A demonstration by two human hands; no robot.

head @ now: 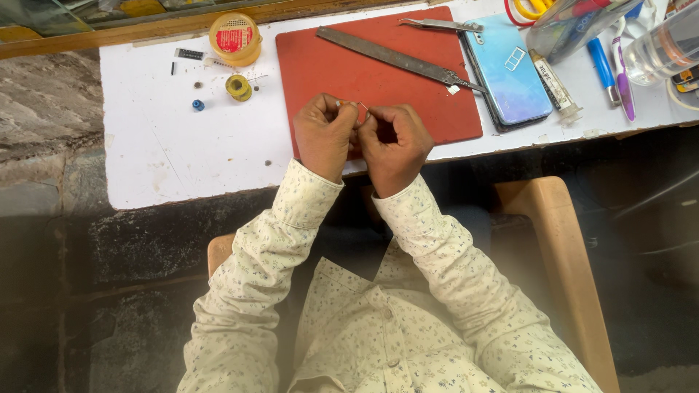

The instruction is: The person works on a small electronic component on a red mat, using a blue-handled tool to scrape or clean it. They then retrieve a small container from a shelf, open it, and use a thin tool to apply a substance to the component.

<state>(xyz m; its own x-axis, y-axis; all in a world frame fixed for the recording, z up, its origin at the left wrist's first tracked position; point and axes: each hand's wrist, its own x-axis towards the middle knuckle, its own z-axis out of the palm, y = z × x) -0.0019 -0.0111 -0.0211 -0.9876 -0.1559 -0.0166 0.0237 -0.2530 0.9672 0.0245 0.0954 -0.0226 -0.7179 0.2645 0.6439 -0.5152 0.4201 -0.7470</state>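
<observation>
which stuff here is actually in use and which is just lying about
In use: left hand and right hand, pinching a small thin metal piece over the red mat.

Lying about: metal file, phone, tweezers, yellow tin, solder spool, pens.

We see a white surface (167, 153) carrying a red mat (349, 73) with a long metal file (397, 58) lying across it. Left of the mat sit a yellow round tin (235, 38), a small yellow spool (239, 87) and a blue bead (197, 105). Right of the mat lies a blue phone (507, 69), with tweezers (440, 25) above it, a white tube (555, 87) beside it, and pens (611, 69) further right.
</observation>
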